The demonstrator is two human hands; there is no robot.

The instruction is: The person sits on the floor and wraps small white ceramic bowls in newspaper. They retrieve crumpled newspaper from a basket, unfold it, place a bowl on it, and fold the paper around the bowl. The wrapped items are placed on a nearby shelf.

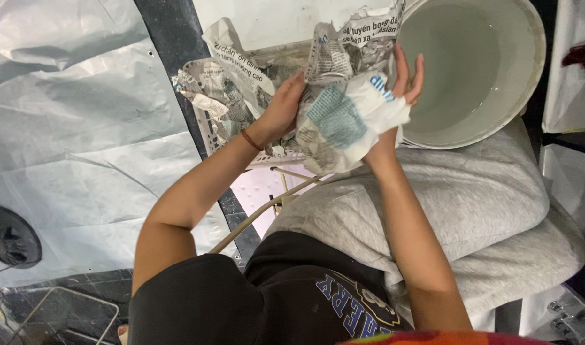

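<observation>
Crumpled newspaper [334, 121] between both hands, bucket [497, 121] beside

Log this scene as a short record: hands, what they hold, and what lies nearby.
left hand: pressed on crumpled newspaper
right hand: grips the newspaper's far side
newspaper: wadded, held over a white basket with more paper in it
basin: white, round, right of the hands, seems to hold water
cushion: grey, under the right forearm
sheet: pale plastic, on the left
</observation>
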